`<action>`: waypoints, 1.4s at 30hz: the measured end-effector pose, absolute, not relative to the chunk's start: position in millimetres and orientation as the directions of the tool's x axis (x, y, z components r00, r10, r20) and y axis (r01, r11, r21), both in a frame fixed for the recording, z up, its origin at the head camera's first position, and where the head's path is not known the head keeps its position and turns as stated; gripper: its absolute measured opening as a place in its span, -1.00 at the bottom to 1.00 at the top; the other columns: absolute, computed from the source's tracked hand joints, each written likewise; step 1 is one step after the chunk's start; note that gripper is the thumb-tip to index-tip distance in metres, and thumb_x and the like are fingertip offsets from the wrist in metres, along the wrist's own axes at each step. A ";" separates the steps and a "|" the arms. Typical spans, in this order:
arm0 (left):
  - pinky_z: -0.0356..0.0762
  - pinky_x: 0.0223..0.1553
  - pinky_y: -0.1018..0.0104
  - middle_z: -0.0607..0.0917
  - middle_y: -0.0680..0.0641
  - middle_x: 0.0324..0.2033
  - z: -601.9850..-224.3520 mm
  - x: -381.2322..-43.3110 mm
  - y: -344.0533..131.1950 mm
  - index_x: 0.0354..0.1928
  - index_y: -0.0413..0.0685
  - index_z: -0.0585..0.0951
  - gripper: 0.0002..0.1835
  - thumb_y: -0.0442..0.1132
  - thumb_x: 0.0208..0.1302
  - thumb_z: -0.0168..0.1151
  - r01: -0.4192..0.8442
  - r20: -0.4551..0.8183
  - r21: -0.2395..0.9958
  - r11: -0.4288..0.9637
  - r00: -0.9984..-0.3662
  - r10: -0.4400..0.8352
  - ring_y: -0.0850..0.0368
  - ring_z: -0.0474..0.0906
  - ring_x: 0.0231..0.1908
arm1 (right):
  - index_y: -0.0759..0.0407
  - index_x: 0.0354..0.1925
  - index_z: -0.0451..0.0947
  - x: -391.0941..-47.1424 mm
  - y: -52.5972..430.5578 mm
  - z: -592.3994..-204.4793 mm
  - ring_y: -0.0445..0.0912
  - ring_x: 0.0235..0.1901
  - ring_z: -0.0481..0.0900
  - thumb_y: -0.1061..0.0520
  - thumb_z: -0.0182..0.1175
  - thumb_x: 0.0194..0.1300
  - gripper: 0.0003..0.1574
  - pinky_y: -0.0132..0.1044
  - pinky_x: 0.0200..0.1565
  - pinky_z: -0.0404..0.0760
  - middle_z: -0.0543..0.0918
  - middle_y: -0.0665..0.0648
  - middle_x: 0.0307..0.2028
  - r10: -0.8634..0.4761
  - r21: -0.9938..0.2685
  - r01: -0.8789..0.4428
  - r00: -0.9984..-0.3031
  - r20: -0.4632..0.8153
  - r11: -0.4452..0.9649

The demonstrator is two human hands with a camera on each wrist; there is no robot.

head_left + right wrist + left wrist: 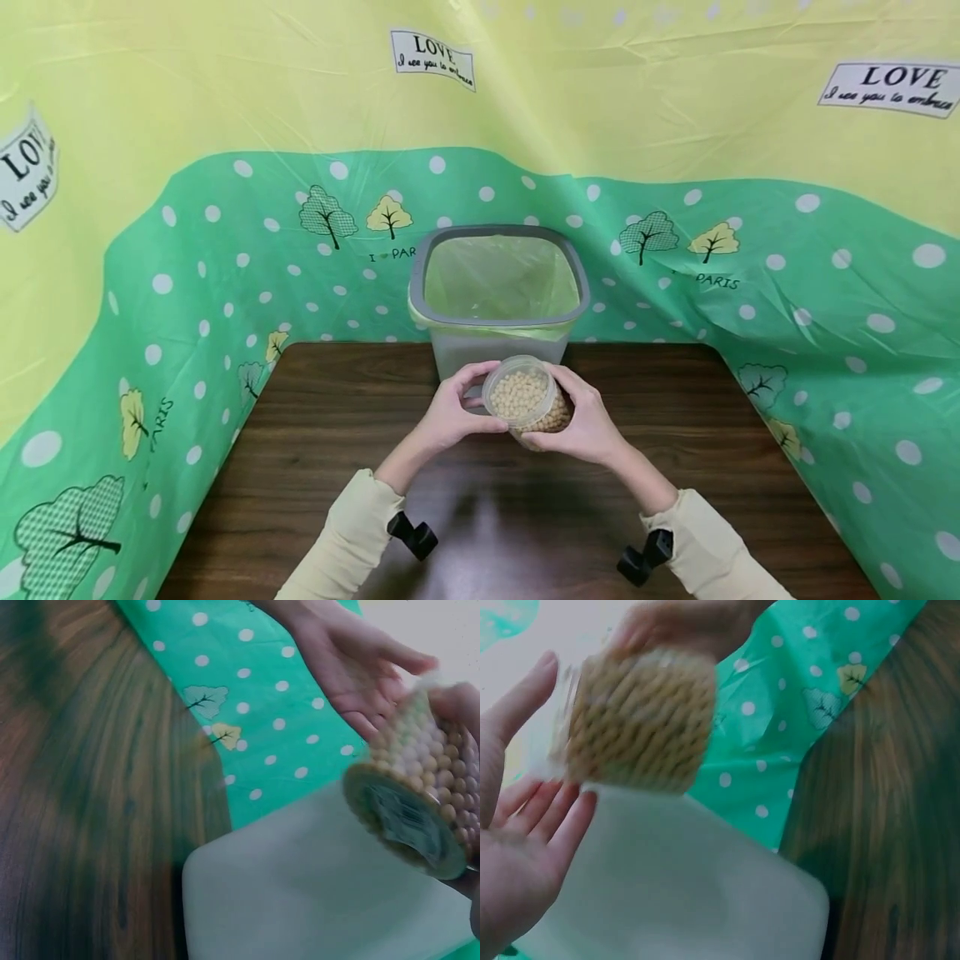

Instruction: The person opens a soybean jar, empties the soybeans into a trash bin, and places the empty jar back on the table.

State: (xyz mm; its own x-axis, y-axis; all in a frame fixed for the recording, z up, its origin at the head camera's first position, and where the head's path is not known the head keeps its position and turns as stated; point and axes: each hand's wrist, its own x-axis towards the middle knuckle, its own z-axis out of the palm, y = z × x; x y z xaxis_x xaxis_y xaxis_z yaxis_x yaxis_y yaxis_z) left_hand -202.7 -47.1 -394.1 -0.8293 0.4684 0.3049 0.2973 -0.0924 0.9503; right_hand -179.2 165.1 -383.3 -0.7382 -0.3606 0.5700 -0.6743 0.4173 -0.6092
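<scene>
A clear plastic jar of round tan beans (519, 395) is held above the table, its translucent top tilted up and to the left. My right hand (588, 417) grips the body of the jar, thumb in front and fingers behind. The left hand (452, 410) spans the top end, thumb and fingers at opposite sides of its rim. In the left wrist view the left hand (529, 855) has its fingertips under that end, and the jar (641, 720) looks blurred. A label with a barcode shows on the base of the jar (405, 821) in the right wrist view.
A grey bin (501, 342) with a green-tinted liner (502, 279) stands just beyond the hands, at the table's far edge. The dark wooden table (337, 467) lies below. Green and yellow patterned cloth (225, 250) hangs behind and along both sides.
</scene>
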 end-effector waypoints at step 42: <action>0.54 -0.11 0.12 0.49 -0.24 -0.06 -472.2 -204.9 -144.8 0.09 -0.34 0.42 -0.24 -0.36 -0.27 0.52 0.307 0.314 0.897 0.317 -0.949 0.030 -0.07 0.38 -0.03 | 0.41 0.11 0.35 -163.1 185.4 -386.4 0.13 -0.07 0.49 0.27 0.54 -0.47 0.07 -0.13 -0.12 0.50 0.49 0.32 -0.03 -0.177 -0.561 -0.607 -0.752 0.635 0.563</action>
